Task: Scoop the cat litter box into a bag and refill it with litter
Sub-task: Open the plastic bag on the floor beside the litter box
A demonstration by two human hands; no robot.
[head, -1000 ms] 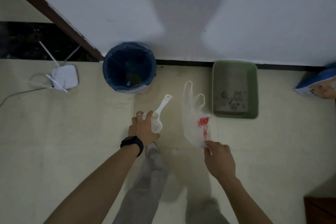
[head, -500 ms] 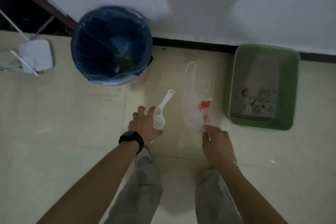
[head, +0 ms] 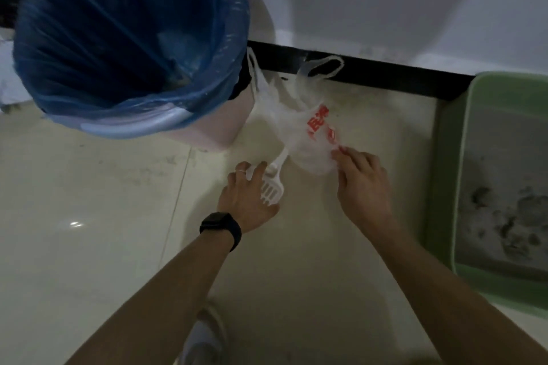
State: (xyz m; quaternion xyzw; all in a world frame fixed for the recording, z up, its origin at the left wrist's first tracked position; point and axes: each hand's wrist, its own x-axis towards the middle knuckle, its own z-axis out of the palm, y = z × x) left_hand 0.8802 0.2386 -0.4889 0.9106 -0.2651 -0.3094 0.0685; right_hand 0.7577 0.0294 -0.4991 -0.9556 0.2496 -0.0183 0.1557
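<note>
Over pale floor tiles (head: 89, 187), left hand (head: 246, 201) grips scoop (head: 271, 187), right hand (head: 361, 187) pinches bag (head: 302, 127).

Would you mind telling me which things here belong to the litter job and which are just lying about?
Belongs to the job: white scoop, gripped by the left hand; plastic bag, pinched by the right hand; green litter box, holding clumped litter.
Just lying about: bin with blue liner.
</note>
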